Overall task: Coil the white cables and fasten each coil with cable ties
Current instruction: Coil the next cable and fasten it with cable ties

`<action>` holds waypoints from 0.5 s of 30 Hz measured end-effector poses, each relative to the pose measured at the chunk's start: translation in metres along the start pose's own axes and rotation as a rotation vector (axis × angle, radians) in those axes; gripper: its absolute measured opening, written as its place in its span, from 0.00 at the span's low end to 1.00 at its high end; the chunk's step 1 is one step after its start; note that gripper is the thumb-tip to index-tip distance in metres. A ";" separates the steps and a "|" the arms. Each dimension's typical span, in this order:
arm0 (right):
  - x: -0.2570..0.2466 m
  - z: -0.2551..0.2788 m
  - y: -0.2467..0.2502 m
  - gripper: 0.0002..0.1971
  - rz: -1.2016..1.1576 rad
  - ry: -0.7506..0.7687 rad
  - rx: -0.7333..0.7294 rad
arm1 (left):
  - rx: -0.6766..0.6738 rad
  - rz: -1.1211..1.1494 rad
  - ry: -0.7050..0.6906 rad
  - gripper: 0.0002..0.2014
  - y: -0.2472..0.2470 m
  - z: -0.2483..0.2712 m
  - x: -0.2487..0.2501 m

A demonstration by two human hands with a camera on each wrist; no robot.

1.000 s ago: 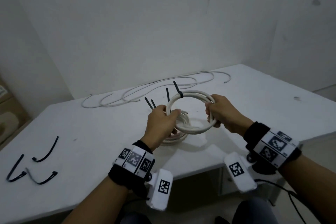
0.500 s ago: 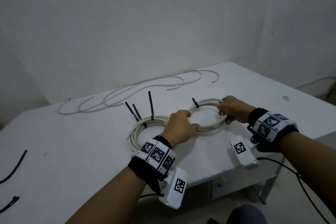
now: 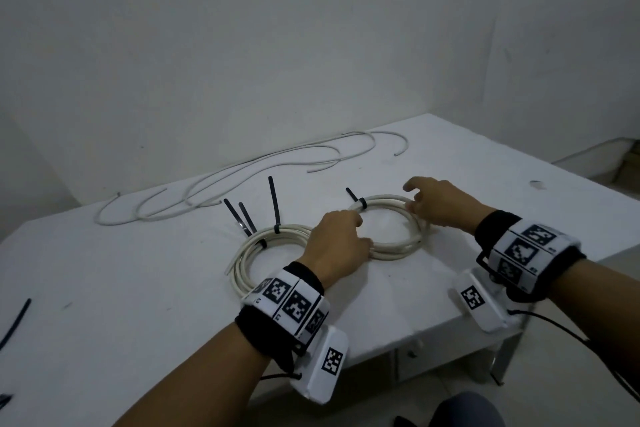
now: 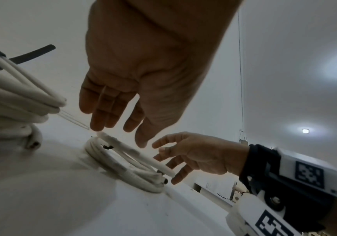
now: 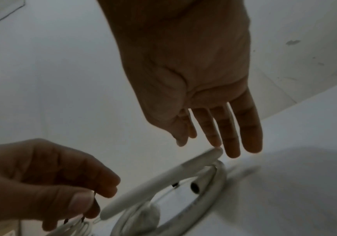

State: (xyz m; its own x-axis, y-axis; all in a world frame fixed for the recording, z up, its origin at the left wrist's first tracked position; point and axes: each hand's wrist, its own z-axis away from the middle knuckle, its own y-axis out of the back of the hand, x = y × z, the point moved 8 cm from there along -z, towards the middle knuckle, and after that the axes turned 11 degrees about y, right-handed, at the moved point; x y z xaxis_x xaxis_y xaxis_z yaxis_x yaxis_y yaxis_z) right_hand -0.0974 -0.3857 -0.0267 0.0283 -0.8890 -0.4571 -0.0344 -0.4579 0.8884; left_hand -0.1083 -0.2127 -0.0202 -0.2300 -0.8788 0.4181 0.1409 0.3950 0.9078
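Two coiled white cables lie side by side on the white table (image 3: 121, 305). The left coil (image 3: 242, 263) (image 4: 12, 99) carries three black cable ties whose tails stick up. The right coil (image 3: 394, 246) (image 4: 123, 166) (image 5: 163, 180) has one black tie (image 3: 358, 201) on its far rim. My left hand (image 3: 346, 239) (image 4: 111, 111) hovers over that coil's left edge with straight fingers, holding nothing. My right hand (image 3: 433, 204) (image 5: 214, 131) is at its right edge, fingers spread and relaxed, the tips just above the top strand.
Loose uncoiled white cables (image 3: 263, 163) trail along the back of the table by the wall. Spare black cable ties (image 3: 15, 322) lie at the far left edge. The table's front edge runs just under my wrists.
The one-tie coil, held up in both hands a second ago, now lies on the table to the right of the other coil. Both hands have let go of it.
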 end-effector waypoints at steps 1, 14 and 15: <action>-0.003 -0.001 0.005 0.20 -0.007 0.011 0.012 | 0.021 0.017 0.005 0.17 0.005 -0.001 -0.001; -0.074 -0.086 0.018 0.15 0.043 0.197 -0.101 | 0.165 -0.072 0.068 0.14 0.126 -0.070 -0.047; -0.077 -0.102 0.012 0.15 0.027 0.200 -0.119 | 0.136 -0.106 0.091 0.14 0.130 -0.081 -0.056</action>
State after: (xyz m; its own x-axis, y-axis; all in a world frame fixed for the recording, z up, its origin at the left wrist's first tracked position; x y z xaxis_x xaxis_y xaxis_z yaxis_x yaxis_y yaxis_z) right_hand 0.0022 -0.3220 0.0240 0.2271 -0.8759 -0.4256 0.0803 -0.4187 0.9046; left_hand 0.0012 -0.1334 0.0717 -0.1481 -0.9356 0.3205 -0.0120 0.3258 0.9454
